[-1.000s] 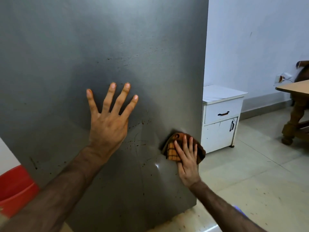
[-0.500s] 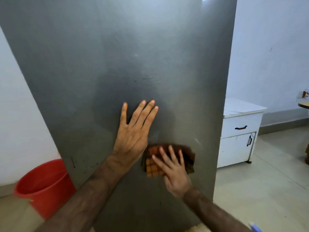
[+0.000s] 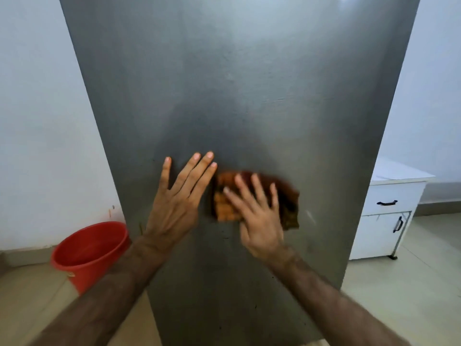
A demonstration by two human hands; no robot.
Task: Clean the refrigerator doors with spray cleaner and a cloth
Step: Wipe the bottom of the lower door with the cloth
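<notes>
A person's right hand [image 3: 259, 221] presses an orange-and-brown checked cloth [image 3: 287, 203] flat against the lower middle of a grey refrigerator door [image 3: 237, 91], its fingers [image 3: 245, 189] straight and spread over the fabric, blurred. The left hand [image 3: 174, 203] lies flat on the steel just beside the cloth, fingers extended and holding nothing. Compared with half a second earlier, the cloth sits slightly higher on the door, level with the left hand's fingers rather than its palm, and both door edges now show. A red bucket [image 3: 89, 248] stands on the floor at the left; a white cabinet [image 3: 389, 216] stands at the right.
</notes>
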